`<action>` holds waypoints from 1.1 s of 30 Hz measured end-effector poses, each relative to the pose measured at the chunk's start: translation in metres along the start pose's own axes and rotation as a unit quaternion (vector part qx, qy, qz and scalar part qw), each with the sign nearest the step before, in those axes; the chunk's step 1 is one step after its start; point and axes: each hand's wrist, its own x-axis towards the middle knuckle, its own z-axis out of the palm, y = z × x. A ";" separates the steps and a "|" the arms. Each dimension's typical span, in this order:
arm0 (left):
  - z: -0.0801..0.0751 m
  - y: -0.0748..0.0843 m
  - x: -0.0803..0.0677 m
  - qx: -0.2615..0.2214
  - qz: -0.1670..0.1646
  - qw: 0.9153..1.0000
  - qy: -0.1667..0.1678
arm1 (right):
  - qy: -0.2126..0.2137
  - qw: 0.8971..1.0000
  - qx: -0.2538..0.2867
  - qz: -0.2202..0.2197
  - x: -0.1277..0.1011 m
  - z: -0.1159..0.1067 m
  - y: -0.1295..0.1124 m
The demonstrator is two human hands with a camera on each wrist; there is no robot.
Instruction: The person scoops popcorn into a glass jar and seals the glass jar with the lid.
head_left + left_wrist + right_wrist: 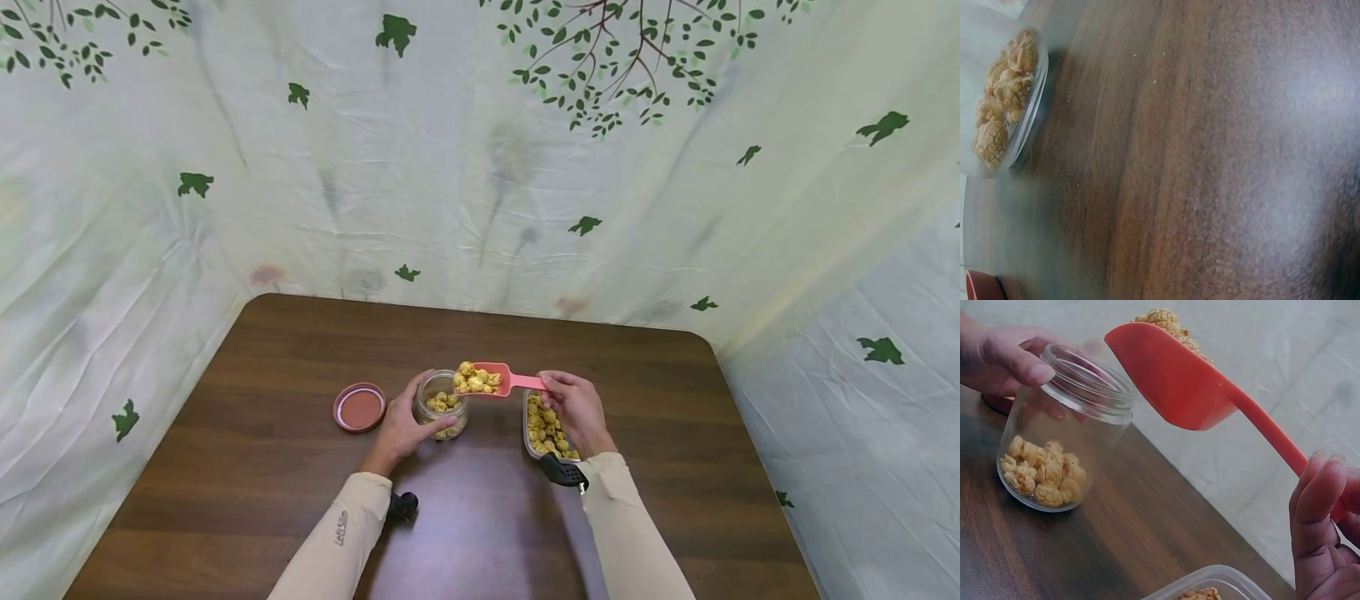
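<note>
The scoop (pixel 1179 381), heaped with snacks, is held level just above the jar (pixel 1060 437); its handle end is hidden in the right hand (pixel 573 408), whose fingers pinch it. The jar, standing on the table (pixel 300 500), is gripped by the left hand (pixel 405 425). The container (pixel 534 433) is partly covered.
</note>
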 end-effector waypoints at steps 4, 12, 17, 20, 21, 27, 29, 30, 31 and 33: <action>0.000 -0.001 0.000 0.005 0.001 1.000 0.001 | -0.001 1.000 -0.009 0.005 0.000 0.003 -0.001; -0.001 -0.001 0.000 0.009 0.001 1.000 0.000 | -0.024 0.999 -0.032 -0.011 -0.002 0.009 -0.006; -0.001 -0.001 0.000 0.007 0.001 1.000 -0.002 | -0.030 0.998 -0.054 -0.025 -0.006 0.012 -0.012; -0.001 -0.001 0.000 0.010 0.001 1.000 0.000 | -0.032 0.997 -0.066 -0.039 -0.007 0.014 -0.014; -0.001 -0.001 0.000 0.012 0.002 1.000 0.002 | -0.033 0.996 -0.072 -0.046 -0.007 0.015 -0.015; -0.001 -0.001 -0.001 0.023 0.008 1.000 0.006 | -0.034 0.991 -0.106 -0.074 -0.010 0.023 -0.021; -0.002 -0.001 -0.001 0.025 0.006 1.000 0.005 | -0.031 0.990 -0.114 -0.082 -0.013 0.026 -0.024; -0.002 -0.001 -0.001 0.026 0.004 1.000 0.004 | -0.030 0.989 -0.120 -0.086 -0.013 0.028 -0.025; -0.002 -0.001 -0.001 0.026 0.002 1.000 0.003 | -0.029 0.987 -0.128 -0.091 -0.014 0.029 -0.026; -0.002 -0.001 -0.001 0.026 -0.002 1.000 0.001 | -0.026 0.984 -0.146 -0.101 -0.015 0.033 -0.029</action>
